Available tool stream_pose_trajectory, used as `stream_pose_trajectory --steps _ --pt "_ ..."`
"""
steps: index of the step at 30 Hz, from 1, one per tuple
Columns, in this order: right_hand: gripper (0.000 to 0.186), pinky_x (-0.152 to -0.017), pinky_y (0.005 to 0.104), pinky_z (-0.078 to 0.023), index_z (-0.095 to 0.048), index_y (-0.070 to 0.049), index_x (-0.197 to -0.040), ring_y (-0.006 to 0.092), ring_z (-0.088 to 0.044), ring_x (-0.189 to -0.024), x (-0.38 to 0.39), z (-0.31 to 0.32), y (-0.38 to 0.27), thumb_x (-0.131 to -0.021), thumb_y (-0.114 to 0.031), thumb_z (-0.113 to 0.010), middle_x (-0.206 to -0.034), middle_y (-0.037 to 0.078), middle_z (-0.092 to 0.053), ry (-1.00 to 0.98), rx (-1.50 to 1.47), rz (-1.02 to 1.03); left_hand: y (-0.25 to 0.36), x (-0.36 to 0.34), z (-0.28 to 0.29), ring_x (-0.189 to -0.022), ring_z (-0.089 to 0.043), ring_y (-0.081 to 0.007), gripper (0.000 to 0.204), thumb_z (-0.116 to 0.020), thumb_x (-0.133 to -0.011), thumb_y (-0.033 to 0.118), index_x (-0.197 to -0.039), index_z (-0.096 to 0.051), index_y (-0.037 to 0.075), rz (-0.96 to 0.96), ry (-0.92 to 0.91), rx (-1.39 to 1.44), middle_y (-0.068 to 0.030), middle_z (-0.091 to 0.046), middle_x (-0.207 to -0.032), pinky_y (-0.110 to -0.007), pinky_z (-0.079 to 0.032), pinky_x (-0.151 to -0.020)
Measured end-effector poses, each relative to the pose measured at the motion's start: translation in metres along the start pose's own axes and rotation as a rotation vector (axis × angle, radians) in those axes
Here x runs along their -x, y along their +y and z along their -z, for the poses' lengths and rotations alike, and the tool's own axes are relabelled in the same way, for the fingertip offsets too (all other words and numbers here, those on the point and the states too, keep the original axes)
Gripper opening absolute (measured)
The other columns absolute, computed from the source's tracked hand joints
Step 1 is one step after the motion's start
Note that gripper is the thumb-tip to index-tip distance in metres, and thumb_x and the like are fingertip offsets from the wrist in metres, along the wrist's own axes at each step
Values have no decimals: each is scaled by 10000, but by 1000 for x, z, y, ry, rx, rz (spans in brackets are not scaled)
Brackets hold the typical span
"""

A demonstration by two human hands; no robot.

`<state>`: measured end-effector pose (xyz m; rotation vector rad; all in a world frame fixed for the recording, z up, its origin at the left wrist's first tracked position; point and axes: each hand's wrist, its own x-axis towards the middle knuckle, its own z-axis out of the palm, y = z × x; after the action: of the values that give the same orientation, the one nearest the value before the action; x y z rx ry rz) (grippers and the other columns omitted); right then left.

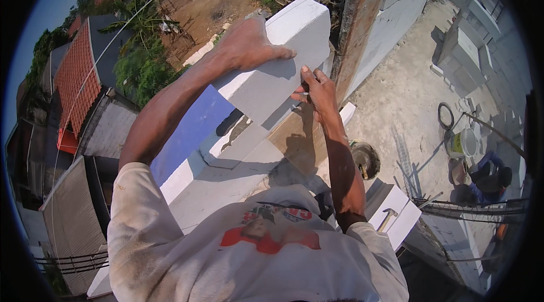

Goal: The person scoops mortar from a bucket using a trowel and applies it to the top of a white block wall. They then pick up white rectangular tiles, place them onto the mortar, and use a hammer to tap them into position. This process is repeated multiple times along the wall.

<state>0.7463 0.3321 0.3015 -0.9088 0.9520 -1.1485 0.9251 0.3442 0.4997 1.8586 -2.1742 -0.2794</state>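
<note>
A large white building block (pixel 272 78) stands tilted on top of a block wall (pixel 243 166). My left hand (pixel 243 47) clasps it over the upper left edge, with the thumb lying across its sunlit face. At the block's lower right edge is my right hand (pixel 320 95), its fingers bent and pressed together beside the block. A thin pale bit shows between those fingers, too small to name. Below the block, a gap in the wall's top course has rough grey mortar (pixel 235 132) on its side. A brown board (pixel 300 137) leans under my right hand, crossed by shadow.
A dark mortar bucket (pixel 365 160) stands right of my right forearm. A hammer (pixel 388 218) lies on a white block (pixel 399 228). Lower down right are a pale bucket (pixel 463 143), a black ring (pixel 445 115) and a crouching person (pixel 490 180). A wooden post (pixel 360 24) rises ahead.
</note>
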Motion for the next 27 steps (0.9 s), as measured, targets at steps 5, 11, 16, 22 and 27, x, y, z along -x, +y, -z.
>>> stream_pose_trajectory --steps 5,11,16,22,27 --pt "625 -556 264 -598 -603 86 -1310 142 -647 -692 -25 1 -10 -985 -441 -693 -983 109 -651 51 128 -127 -7 -36 -7 -738 -729 -338 826 -783 -698 625 -971 -720 -152 -17 -35 -80 -264 -719 -789 -446 -555 -702" --pt "727 -610 287 -581 -510 123 -1415 190 -692 -791 -51 14 7 -997 -452 -663 -1024 154 -681 75 277 -37 -9 -59 -32 -656 -709 -365 761 -745 -705 638 -862 -752 -107 -89 18 -102 -264 -717 -750 -452 -557 -637" --pt "846 -777 365 -600 -376 128 -1516 253 -665 -1009 -60 21 9 -991 -467 -669 -1276 230 -635 62 421 41 -4 -70 -33 -652 -699 -372 777 -733 -702 651 -850 -739 -112 -100 53 -150 -268 -711 -752 -456 -546 -625" --pt "877 -840 394 -591 -359 112 -1534 312 -635 -1177 -92 31 32 -982 -499 -662 -1410 281 -561 83 461 64 -6 -93 -42 -673 -702 -378 759 -733 -683 641 -864 -752 -96 -67 58 -138 -269 -718 -772 -455 -554 -639" --pt "782 -866 415 -527 -426 122 -1489 323 -630 -1045 -89 35 18 -994 -443 -645 -1222 284 -595 111 505 102 1 -105 -47 -722 -725 -371 771 -738 -666 646 -904 -766 -87 -72 72 -153 -252 -733 -799 -452 -575 -671"
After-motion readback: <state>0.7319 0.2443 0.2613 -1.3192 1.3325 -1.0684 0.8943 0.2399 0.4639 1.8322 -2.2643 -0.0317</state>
